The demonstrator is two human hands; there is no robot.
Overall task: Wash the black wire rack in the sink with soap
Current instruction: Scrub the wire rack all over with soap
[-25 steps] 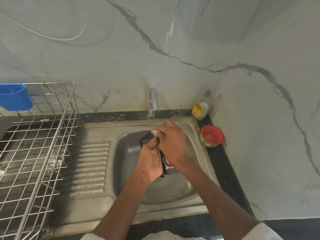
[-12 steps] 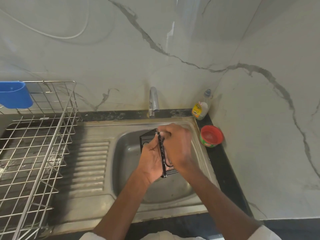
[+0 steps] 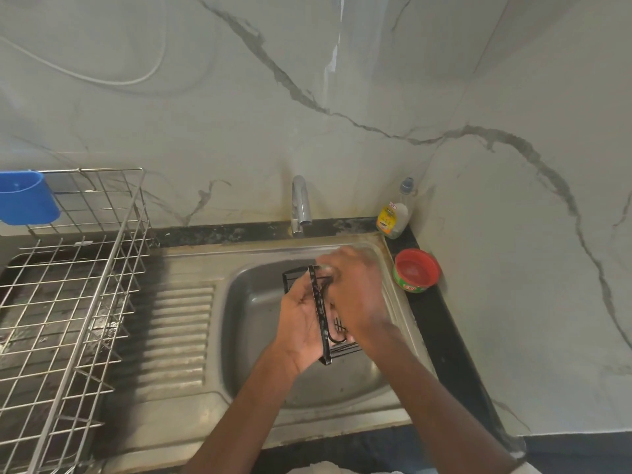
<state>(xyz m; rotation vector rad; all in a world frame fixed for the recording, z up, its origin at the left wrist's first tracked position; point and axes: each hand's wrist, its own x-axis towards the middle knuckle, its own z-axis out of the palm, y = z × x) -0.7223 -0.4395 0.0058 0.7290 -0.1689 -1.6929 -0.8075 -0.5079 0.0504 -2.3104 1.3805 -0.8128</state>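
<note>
Both forearms reached over the sink [image 3: 239, 336]. Left hand [image 3: 299, 323] gripped the rack [image 3: 319, 313], held on edge above the steel basin, fingers curled round its black wire frame. Right hand [image 3: 355, 295] lay against the rack's far side; whether its fingers were clenched, cannot tell. Ribbed drainboard [image 3: 181, 336] to the left.

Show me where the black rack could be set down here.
Free: the ribbed drainboard between dish rack and sink basin. Crowded: the right corner, with soap tub and bottle.
</note>
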